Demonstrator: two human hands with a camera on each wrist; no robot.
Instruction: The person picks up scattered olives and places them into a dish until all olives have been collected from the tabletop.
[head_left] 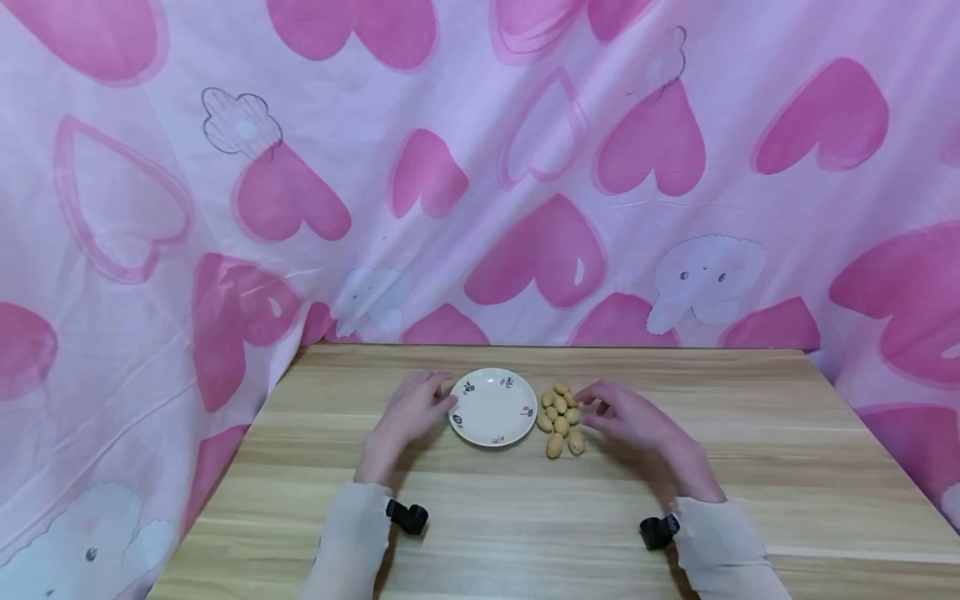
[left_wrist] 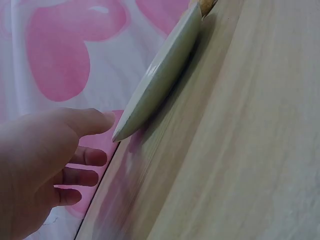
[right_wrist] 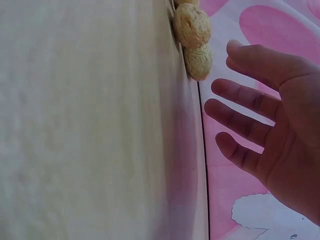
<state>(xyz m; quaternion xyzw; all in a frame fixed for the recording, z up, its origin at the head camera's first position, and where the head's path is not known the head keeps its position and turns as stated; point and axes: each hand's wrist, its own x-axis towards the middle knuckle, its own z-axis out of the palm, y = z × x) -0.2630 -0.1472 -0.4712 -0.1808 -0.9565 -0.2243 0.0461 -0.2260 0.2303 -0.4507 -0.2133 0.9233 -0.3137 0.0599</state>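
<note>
Near the far edge of the surface (head_left: 525, 542), the left grip (head_left: 408, 412) spreads by the plate (head_left: 492, 410), the right grip (head_left: 636, 418) by the peanuts (head_left: 561, 406). Looks like reaching; taking one needs a pinch.

The wood-grain tabletop (head_left: 510, 517) is streaked in pale and darker brown. Toward its far edge, left of that edge's middle, a round white plate (head_left: 492, 410) with small printed motifs is set; wrinkled tan nuts (head_left: 561, 425) are clustered just beside it, rightward.
</note>
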